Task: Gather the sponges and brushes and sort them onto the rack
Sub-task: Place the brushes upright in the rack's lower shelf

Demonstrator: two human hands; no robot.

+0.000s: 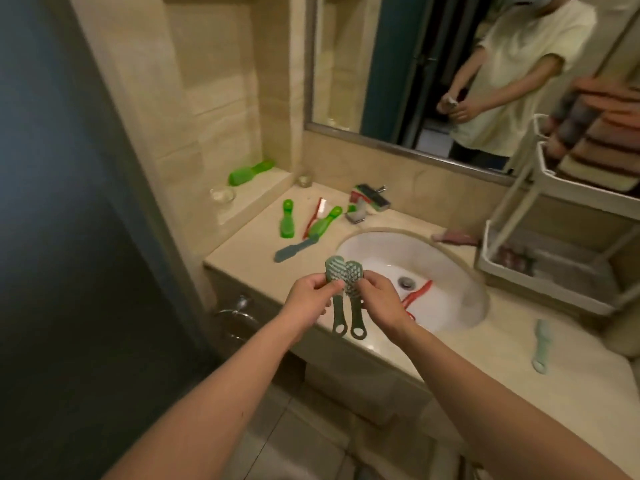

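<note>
Over the sink's (381, 249) front rim, your left hand (310, 299) gripped the first brush (334, 271) at its neck. Your right hand (381, 301) gripped the second brush (354, 277) the same way. The fingers of each hand were curled round their own brush, the heads touching and the handles hanging side by side. A red brush (417, 292) lay in the basin by the drain. Toward the worktop's (485, 348) back left corner lay two green brushes (286, 218), a toothbrush (313, 216) and a blue brush (294, 250). A pale brush (541, 344) lay near the front right edge. The rack (540, 285) stood at the right, beside the sink.
</note>
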